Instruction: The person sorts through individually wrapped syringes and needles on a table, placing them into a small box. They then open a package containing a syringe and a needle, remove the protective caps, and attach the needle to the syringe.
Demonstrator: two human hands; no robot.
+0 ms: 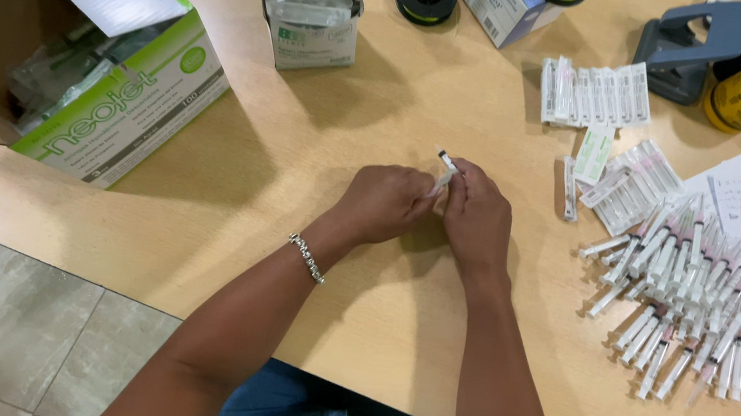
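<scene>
While both hands pinch one syringe (445,172), its cap deserves a straight pull.
Left hand (383,203) and right hand (477,219) fingers close tightly around it.

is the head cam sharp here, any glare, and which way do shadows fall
Head view: mostly sharp, though the syringe between the left hand and right hand is small and slightly soft; no harsh glare on the table, only an even sheen; shadows fall softly toward the lower right of the small box and hands.
</scene>
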